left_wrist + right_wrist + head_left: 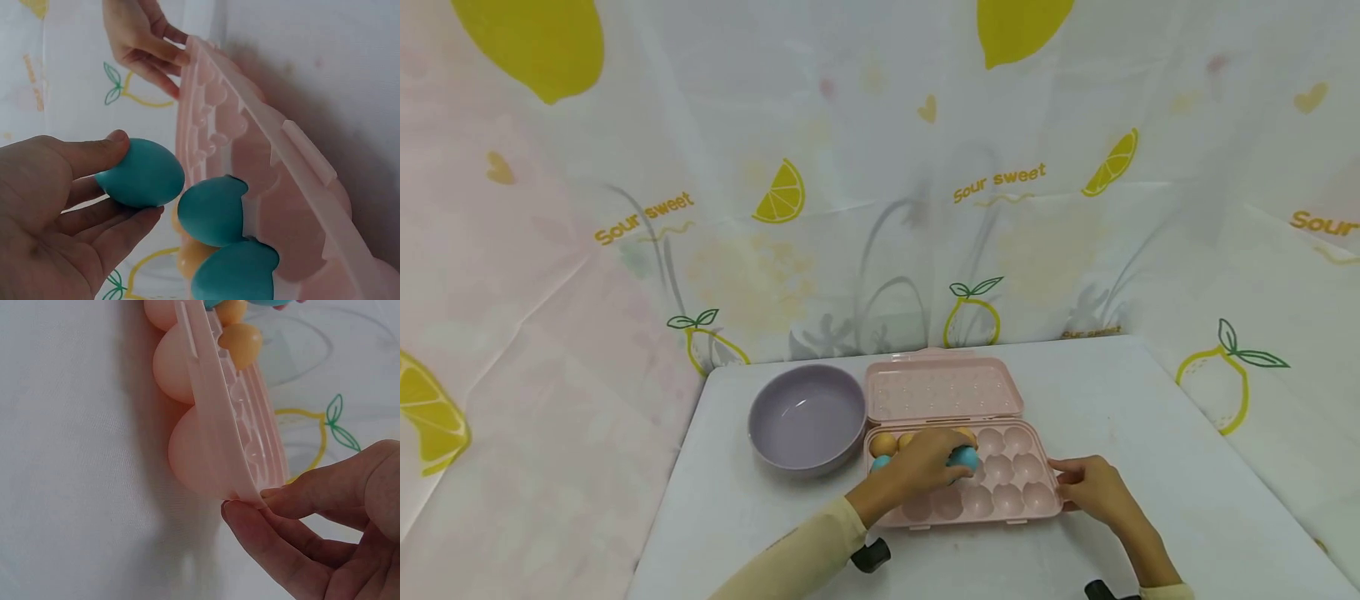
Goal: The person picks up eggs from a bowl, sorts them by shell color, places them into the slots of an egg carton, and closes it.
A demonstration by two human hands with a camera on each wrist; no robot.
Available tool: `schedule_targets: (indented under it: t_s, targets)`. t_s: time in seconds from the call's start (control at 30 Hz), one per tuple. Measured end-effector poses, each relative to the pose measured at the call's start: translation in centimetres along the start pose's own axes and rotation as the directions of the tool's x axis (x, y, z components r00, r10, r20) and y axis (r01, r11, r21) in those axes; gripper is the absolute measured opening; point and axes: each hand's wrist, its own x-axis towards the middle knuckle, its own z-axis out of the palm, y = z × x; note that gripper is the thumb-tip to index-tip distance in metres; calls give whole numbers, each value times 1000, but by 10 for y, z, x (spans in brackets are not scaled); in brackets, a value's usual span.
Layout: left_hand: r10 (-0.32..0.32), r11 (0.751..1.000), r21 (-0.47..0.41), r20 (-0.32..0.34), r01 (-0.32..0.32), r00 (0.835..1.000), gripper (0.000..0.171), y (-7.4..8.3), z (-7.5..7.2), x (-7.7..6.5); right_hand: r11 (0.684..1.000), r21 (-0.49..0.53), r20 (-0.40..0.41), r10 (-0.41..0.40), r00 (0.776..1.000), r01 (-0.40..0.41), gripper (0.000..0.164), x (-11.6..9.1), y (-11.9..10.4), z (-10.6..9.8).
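My left hand [925,461] holds a blue egg [142,174] between thumb and fingers, just above the middle row of a pink egg tray [1009,502]. In the left wrist view two more blue eggs [211,211] sit in tray cups, below the held one. Orange-brown eggs [883,445] stand along the tray's back row, partly covered by my left hand. At the tray's right end my right hand [1097,490] pinches the rim between thumb and fingers. The front row and the right-hand cups hold no eggs.
A round purple bowl [808,417] stands left of the tray, close to its side. The tray's lid [943,390] lies folded back behind it. White cloth covers the table [1150,433], and a lemon-patterned curtain [880,208] hangs behind.
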Motion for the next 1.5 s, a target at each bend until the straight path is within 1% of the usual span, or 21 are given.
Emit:
schedule_targets:
  t_s: [0.17,0.37,0.57,0.7,0.8,0.87,0.97,1.07,1.17,1.23,1.27,1.37,1.5]
  targets:
    - [-4,1000,-21,-15,4,1000,33,0,3,1,1000,12,7,-11,1000,11,45,0,2,0]
    - [3,1000,-10,-20,-3,1000,34,-3,9,3,1000,7,11,-19,1000,19,44,1,4,-1]
    - [43,999,21,-7,-43,999,35,-4,15,7,1000,-6,17,-16,1000,16,45,2,5,-2]
    - [20,1000,19,15,-20,1000,35,-5,20,8,1000,0,13,-9,1000,9,45,2,3,-2]
    - [-1,1000,8,31,1,1000,27,-5,22,9,1000,5,13,-3,1000,3,45,1,3,-2]
    - [-2,1000,16,38,2,999,21,-5,23,9,1000,6,15,1,1000,-1,45,1,2,-2]
    - [-1,999,39,33,0,999,19,-4,23,9,1000,9,15,2,1000,-2,45,1,2,-2]
    - [12,999,41,5,-12,1000,22,-3,21,9,1000,11,13,-3,1000,3,45,2,2,-2]
    - [24,999,34,-26,-23,999,21,-3,18,9,1000,12,13,-5,1000,5,45,2,1,-3]
    - [18,999,51,-48,-15,999,22,-3,14,8,1000,13,13,-1,1000,1,45,2,1,-3]
    - [11,998,58,-56,-8,998,24,-3,11,7,1000,15,15,0,1000,0,45,2,1,-3]
    - [7,993,116,-96,4,995,31,-4,1,3,1000,15,14,0,1000,0,45,1,1,-3]
    - [32,987,160,-175,-4,984,34,-15,-14,-3,1000,13,12,-2,1000,2,45,1,3,-2]
